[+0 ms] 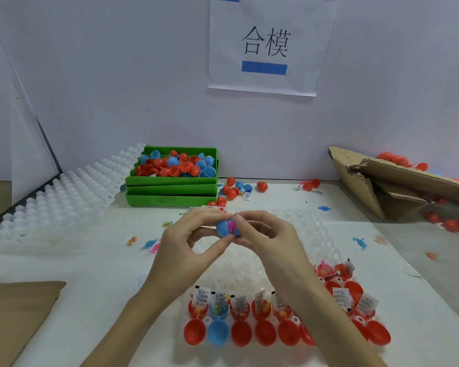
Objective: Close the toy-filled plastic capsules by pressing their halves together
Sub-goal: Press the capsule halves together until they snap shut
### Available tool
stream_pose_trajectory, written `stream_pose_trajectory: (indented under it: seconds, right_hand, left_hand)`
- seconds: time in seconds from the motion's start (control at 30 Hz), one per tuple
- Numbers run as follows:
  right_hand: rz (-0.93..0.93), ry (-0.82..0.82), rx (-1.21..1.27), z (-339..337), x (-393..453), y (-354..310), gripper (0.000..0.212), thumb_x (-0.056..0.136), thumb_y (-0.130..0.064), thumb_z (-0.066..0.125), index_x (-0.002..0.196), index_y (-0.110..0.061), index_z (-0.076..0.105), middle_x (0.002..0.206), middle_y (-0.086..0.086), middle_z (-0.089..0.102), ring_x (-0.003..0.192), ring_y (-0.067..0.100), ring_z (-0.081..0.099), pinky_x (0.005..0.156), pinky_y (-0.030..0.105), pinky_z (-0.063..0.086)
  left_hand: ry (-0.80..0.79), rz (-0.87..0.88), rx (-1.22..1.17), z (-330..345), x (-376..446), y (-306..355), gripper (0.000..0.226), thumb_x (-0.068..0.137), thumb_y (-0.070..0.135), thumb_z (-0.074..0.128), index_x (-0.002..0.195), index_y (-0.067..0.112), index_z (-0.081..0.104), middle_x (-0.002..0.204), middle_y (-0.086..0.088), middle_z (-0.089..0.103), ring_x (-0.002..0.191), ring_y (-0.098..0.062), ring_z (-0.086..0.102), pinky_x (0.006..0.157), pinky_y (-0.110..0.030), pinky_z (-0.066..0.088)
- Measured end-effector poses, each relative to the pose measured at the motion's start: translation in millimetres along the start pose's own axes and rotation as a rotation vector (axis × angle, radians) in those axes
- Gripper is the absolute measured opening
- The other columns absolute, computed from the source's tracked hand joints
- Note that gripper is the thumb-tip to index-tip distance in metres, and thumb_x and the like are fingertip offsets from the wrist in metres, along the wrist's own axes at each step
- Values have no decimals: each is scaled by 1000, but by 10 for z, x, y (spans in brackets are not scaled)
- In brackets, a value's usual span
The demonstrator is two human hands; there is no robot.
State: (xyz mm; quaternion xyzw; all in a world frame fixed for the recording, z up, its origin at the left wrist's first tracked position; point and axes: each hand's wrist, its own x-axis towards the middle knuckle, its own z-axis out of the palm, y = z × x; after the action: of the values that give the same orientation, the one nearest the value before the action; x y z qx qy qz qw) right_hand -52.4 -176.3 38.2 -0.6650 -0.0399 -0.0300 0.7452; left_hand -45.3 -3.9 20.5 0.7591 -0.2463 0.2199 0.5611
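Note:
Both hands meet above the white tray, holding one blue capsule (226,228) with a pink toy showing between its two halves. My left hand (194,238) pinches the left half with thumb and fingers. My right hand (260,234) pinches the right half. Below my wrists, the clear tray (326,250) holds a row of open red halves and one blue half (219,308) filled with toys and paper slips, with empty matching halves (217,333) in front of them.
A stack of green bins (171,193) with loose red and blue halves stands at the back. A white cell tray (64,197) leans at the left. Torn cardboard (398,186) lies right. Closed red capsules (261,186) and small toys are scattered on the table.

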Motion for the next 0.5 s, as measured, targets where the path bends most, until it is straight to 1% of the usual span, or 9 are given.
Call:
stream_pose_trajectory:
  seconds: [0.1,0.17,0.27,0.33,0.5]
  right_hand:
    - [6,-30,0,7,-6,2,17,93,-30,76,104,-18,79,98,3,80,91,20,78,90,32,62]
    - [7,-56,-12,21,-21,11,16,94,-30,75,103,-18,79,98,2,80,90,20,78,90,30,61]
    - [13,-68,-20,38,-37,30,16,95,-30,74,104,-17,78,98,3,80,90,20,78,91,32,60]
    - [17,-55,-9,39,-37,35,16,95,-27,74,105,-15,78,99,4,79,90,20,78,94,35,60]
    - [-12,-13,-11,12,-15,25,14,92,-27,78,102,-17,78,96,4,80,89,20,78,90,33,62]
  left_hand:
    - [-2,-30,-41,-17,-4,-23,22,90,16,80,111,17,73,111,8,72,110,-24,70,87,-30,61]
    - [21,-5,10,-15,-4,-15,18,87,16,78,104,16,70,104,10,71,102,-22,71,82,-27,61]
    - [3,181,201,-15,-6,-3,13,87,9,74,95,17,68,96,10,66,90,-18,68,74,-23,59]
    - [-26,257,270,-21,1,-11,13,89,4,76,95,14,71,99,9,66,90,-14,65,74,-19,57]
    - [-71,261,268,-38,16,-20,8,91,5,72,98,9,73,108,4,69,98,-11,66,80,-18,56]
